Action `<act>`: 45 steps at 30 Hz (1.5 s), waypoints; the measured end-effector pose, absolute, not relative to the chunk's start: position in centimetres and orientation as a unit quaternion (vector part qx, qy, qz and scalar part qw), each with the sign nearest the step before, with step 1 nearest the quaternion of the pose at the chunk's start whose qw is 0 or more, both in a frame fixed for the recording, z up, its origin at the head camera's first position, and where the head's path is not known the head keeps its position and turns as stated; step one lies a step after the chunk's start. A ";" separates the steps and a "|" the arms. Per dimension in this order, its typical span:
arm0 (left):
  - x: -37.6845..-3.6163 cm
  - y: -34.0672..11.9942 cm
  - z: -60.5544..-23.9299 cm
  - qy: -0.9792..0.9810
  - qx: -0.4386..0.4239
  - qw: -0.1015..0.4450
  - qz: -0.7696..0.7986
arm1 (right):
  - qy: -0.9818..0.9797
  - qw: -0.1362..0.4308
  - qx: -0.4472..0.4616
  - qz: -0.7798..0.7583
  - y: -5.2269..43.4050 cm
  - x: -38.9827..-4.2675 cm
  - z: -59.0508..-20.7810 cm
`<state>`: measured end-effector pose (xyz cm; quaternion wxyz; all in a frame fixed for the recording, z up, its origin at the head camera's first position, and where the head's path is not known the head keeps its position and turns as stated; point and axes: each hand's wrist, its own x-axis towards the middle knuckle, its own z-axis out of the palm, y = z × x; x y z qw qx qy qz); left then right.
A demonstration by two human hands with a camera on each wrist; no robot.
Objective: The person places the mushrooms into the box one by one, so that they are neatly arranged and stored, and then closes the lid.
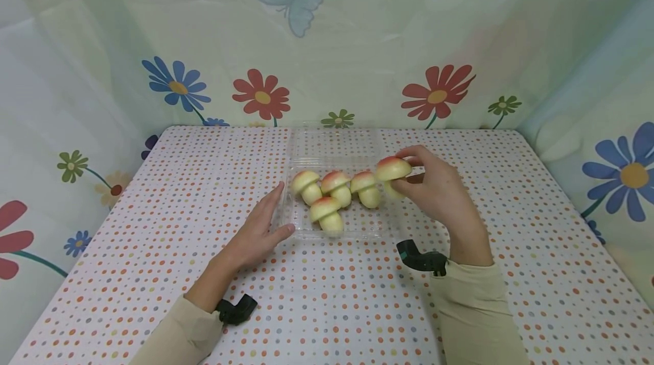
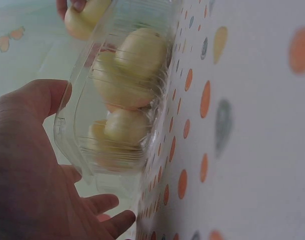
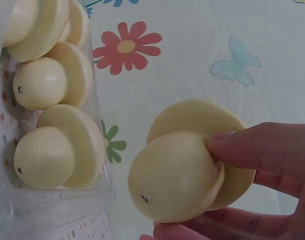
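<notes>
My right hand (image 1: 434, 186) grips a toy mushroom (image 1: 393, 170) with a pale yellow stem and a cap blushed red on top. It is held at the right end of a clear plastic clamshell box (image 1: 357, 230); in the right wrist view the held mushroom (image 3: 175, 175) is apart from those inside. Several like mushrooms (image 1: 326, 214) lie in the box, most in a back row and one in front. My left hand (image 1: 260, 231) rests against the box's left side with fingers extended; in the left wrist view the thumb (image 2: 55, 95) touches the rim.
The box's clear lid (image 1: 334, 141) is folded back behind it. A dotted cloth covers the table (image 1: 327, 308). Flower-printed curtains (image 1: 347, 47) hang behind and at both sides. A black wrist camera mount (image 1: 421, 257) juts from the right sleeve, another (image 1: 237, 309) from the left.
</notes>
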<state>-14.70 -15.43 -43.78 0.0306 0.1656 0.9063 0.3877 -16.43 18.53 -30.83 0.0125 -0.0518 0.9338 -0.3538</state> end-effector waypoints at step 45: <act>-14.8 -15.5 -43.8 0.907 0.163 0.033 0.386 | 0.939 0.112 -0.156 -0.286 15.9 -16.6 -32.6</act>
